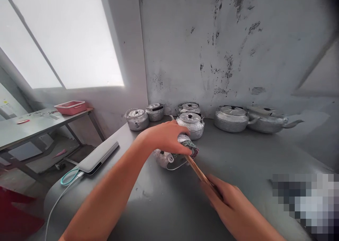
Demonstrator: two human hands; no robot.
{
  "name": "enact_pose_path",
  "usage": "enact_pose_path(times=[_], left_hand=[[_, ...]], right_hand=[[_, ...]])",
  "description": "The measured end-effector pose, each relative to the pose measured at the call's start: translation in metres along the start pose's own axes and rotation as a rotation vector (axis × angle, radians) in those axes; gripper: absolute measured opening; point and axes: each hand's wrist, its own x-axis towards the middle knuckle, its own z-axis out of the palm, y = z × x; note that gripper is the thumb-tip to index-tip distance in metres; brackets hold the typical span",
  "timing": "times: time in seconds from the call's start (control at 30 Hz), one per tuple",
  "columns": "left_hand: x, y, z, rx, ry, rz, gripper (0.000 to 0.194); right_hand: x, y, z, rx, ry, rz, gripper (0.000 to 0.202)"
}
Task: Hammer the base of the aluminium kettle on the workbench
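Observation:
My left hand (169, 137) curls its fingers over a bundle of grey-green and dark red knitted or corded material (188, 145), most of it hidden under the palm. Below that hand, a small silvery kettle (162, 159) with a thin wire handle sits on the grey table, partly covered. My right hand (222, 191) grips a long wooden stick (197, 169) that slants up and left. The stick's far end reaches the bundle beneath my left fingertips; whether the two are joined cannot be made out.
Behind my hands stands a larger silvery kettle (192, 124), with more kettles along the wall, such as a wide one (230, 120). To the left lie a white power bank (98, 158) and its cable (57, 200). A side table holds a pink basket (71, 108).

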Motion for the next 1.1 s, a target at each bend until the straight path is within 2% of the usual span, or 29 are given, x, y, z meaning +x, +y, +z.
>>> enact_pose_path(times=[0.23, 0.4, 0.53, 0.77, 0.9, 1.1], left_hand=[[0.007, 0.007, 0.008, -0.056, 0.023, 0.018, 0.064], [0.009, 0.012, 0.010, -0.019, 0.053, -0.056, 0.071], [0.008, 0.019, 0.010, 0.046, 0.061, -0.038, 0.076], [0.011, 0.025, 0.015, 0.123, 0.086, 0.016, 0.078], [0.011, 0.023, 0.017, 0.121, 0.097, 0.044, 0.079], [0.008, 0.017, 0.012, 0.023, 0.037, 0.078, 0.081]], right_hand=[[-0.002, -0.002, -0.001, -0.025, -0.037, 0.034, 0.047], [-0.002, -0.002, 0.001, 0.020, 0.001, 0.012, 0.046], [-0.004, -0.014, -0.009, 0.076, 0.051, 0.031, 0.037], [-0.008, -0.036, -0.024, 0.059, 0.020, 0.128, 0.035], [-0.010, -0.031, -0.020, 0.118, 0.011, 0.124, 0.034], [-0.018, -0.005, -0.014, 0.262, 0.020, 0.184, 0.037]])
